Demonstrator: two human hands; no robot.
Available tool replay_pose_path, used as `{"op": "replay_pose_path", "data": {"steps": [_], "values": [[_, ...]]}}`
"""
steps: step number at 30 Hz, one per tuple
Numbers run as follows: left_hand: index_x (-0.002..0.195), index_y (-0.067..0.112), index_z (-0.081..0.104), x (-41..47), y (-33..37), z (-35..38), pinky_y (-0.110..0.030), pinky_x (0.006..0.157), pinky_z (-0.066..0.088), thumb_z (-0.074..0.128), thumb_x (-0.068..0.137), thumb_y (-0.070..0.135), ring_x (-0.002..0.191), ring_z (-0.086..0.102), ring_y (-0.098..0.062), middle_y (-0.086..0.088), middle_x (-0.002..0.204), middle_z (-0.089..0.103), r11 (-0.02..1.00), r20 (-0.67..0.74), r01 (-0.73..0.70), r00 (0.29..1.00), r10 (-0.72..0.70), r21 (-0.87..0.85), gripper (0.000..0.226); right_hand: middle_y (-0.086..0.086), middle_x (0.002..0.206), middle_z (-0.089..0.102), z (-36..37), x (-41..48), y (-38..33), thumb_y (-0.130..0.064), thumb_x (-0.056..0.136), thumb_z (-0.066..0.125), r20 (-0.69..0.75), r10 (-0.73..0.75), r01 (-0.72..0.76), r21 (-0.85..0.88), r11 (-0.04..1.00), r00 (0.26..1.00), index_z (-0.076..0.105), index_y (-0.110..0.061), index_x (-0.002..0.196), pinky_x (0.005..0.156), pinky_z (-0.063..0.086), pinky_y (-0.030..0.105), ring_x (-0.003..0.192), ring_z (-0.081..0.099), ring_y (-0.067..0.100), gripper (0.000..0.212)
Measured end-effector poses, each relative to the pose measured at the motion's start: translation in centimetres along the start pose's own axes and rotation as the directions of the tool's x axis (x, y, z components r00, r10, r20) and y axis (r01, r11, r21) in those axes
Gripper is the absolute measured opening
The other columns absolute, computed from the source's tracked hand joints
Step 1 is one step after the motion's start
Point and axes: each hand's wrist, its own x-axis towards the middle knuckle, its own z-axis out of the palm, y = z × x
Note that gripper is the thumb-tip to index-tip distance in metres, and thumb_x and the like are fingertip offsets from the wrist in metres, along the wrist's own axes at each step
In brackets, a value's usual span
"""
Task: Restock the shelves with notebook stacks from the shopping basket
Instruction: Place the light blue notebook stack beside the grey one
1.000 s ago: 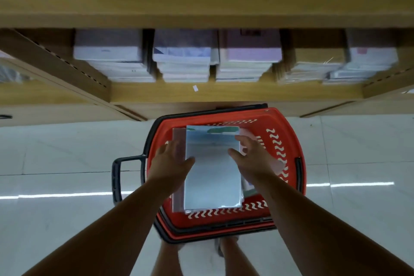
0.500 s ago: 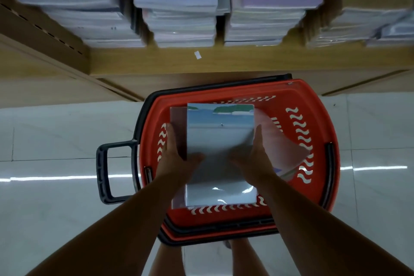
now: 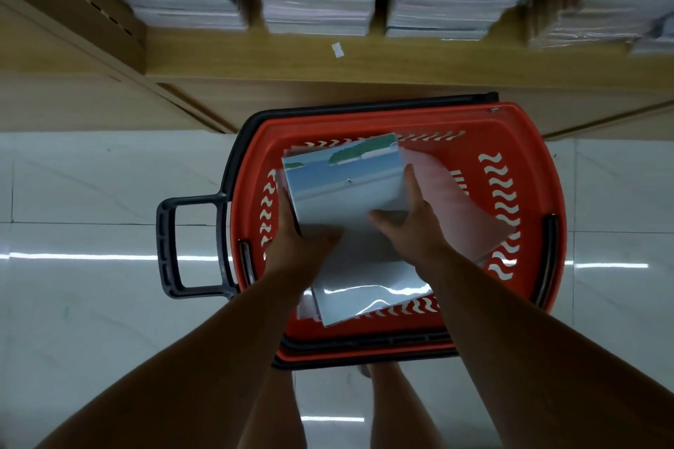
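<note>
Red basket (image 3: 529,142) sitting near side of shelf (image 3: 401,62); notebook stack (image 3: 346,200), flat moments ago, now tilting, rising over basket. Left hand (image 3: 299,241), right hand (image 3: 412,226) clamping stack sides, thumbs on cover. Lift beginning, shelving pending.

My 2 bare arms stretch forward and down and draw together at the wrists. My left forearm (image 3: 219,339) comes in from the lower left, my right forearm (image 3: 510,321) from the lower right. My left hand (image 3: 291,241) grips the left edge of the notebook stack (image 3: 346,186), thumb laid across the top and fingers running along the side. My right hand (image 3: 415,226) grips the right edge, thumb pointing left over the cover and fingers extended up the side. My 2 bare legs (image 3: 270,408) show below, between the arms.
</note>
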Motion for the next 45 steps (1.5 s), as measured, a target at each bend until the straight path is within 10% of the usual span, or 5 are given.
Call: {"op": "replay_pose_path", "data": {"steps": [5,14,28,39,45], "values": [[0.144,0.076,0.008,0.8,-0.3,0.8,-0.060,0.093,0.058,0.087,0.072,0.041,0.127,0.059,-0.031,-0.003,0.144,0.056,0.994,0.061,-0.101,0.993,0.098,0.051,0.113,0.003,0.159,0.041,-1.8,-0.3,0.0,-0.027,0.101,0.067,-0.042,-0.018,0.019,0.022,1.000,0.999,0.008,-0.030,0.166,0.076,0.034,-0.008,0.104,0.056,0.007,0.088],[0.155,0.050,0.023,2.6,-0.8,-0.6,-0.048,0.102,0.056,0.085,0.082,0.018,0.130,0.059,-0.013,0.013,0.140,0.059,0.977,0.209,-0.211,0.954,0.215,-0.042,0.101,-0.002,0.123,0.042,-0.7,0.6,0.3,-0.038,0.106,0.054,-0.129,0.059,-0.038,0.160,0.986,0.990,0.007,-0.039,0.164,0.096,0.039,0.034,0.115,0.053,0.020,0.076],[0.160,0.044,0.022,2.2,-1.7,0.0,-0.050,0.098,0.057,0.081,0.087,0.027,0.130,0.059,-0.023,-0.004,0.143,0.054,0.958,0.185,-0.276,0.941,0.285,-0.071,0.095,0.000,0.145,0.047,-1.9,-1.7,-0.7,-0.027,0.110,0.046,-0.085,0.010,-0.012,-0.030,0.999,0.996,0.006,-0.025,0.165,0.078,0.017,-0.005,0.113,0.038,-0.008,0.068],[0.148,0.060,0.023,2.5,-0.6,-1.6,-0.030,0.091,0.060,0.078,0.088,0.013,0.129,0.058,-0.018,0.007,0.141,0.056,0.979,0.281,-0.170,0.939,0.196,-0.116,0.093,0.001,0.168,0.030,-1.2,-1.0,-0.1,-0.028,0.108,0.052,-0.087,0.004,0.007,0.130,0.992,0.996,0.015,-0.028,0.165,0.087,0.025,-0.009,0.150,0.033,0.021,0.068],[0.157,0.053,0.017,2.3,-0.9,0.4,-0.055,0.090,0.061,0.091,0.073,0.014,0.119,0.066,-0.026,-0.001,0.135,0.063,0.976,0.167,0.029,0.986,0.008,-0.215,0.118,0.002,0.165,0.037,-0.9,0.1,0.3,-0.043,0.105,0.055,-0.038,0.060,-0.052,0.202,0.978,0.997,0.020,-0.038,0.163,0.118,0.038,0.048,0.146,0.042,0.026,0.068]]}}
